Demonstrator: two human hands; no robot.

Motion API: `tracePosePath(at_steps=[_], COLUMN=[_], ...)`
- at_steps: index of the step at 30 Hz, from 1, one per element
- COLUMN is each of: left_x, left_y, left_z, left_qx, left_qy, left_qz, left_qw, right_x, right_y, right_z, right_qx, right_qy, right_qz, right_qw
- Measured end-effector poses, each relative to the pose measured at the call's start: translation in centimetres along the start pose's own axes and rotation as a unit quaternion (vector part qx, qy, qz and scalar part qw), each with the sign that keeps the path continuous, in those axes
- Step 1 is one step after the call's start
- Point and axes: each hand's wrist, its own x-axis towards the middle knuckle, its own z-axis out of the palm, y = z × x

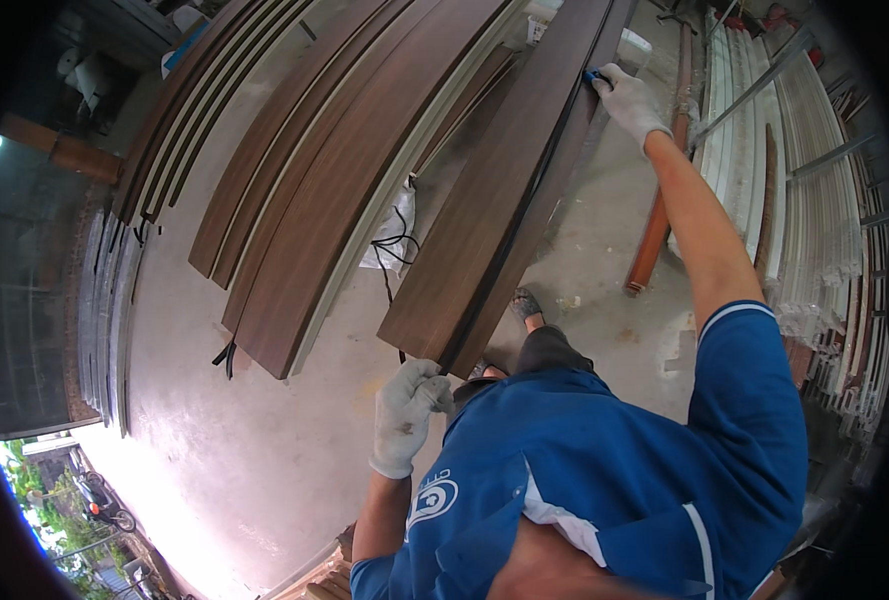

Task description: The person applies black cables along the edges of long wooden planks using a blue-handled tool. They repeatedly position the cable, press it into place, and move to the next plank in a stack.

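In front of me a long brown wood-look panel (464, 240) runs away from my body, with a black strip (512, 237) lying along its groove. My left hand (404, 412), in a whitish work glove, is closed at the panel's near end, its curled fingers on the end of the strip. Farther up, my right hand (631, 102), gloved too, grips a small blue tool (592, 76) against the panel's right edge, close to the strip. The tool's working end is hidden.
More brown panels (339, 210) lie to the left, with black strip ends hanging from them. A white bag (396, 225) with black cord sits between. On the right are a reddish-brown bar (654, 235) and stacked white profiles (814, 170). My shod foot (527, 303) stands beside the panel.
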Motion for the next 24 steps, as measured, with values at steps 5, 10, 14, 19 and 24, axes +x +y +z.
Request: tracePosePath(at_steps=[5, 10, 14, 19, 24], left_x=[1.0, 0.7, -0.3, -0.4, 0.0], left_y=[-1.1, -1.4, -1.2, -1.1, -2.3], left_z=[-0.2, 0.7, 1.9, 1.7, 1.4], left_qx=[0.101, 0.058, 0.043, 0.120, 0.124], left_qy=[-0.039, -0.031, 0.043, 0.042, 0.056], left_qz=[0.068, 0.023, -0.017, 0.014, -0.009], left_qw=[0.992, 0.998, 0.998, 0.992, 0.991], right_x=[-0.3, 0.1, 0.3, 0.3, 0.1], right_y=[0.2, 0.9, 1.3, 1.4, 1.4], right_z=[0.0, 0.5, 1.0, 1.1, 0.9], right_qx=[0.020, 0.011, 0.017, 0.020, 0.027], right_qy=[0.009, 0.011, 0.025, 0.030, 0.037], right_qz=[-0.009, -0.019, -0.033, -0.037, -0.046], right_qw=[1.000, 1.000, 0.999, 0.999, 0.998])
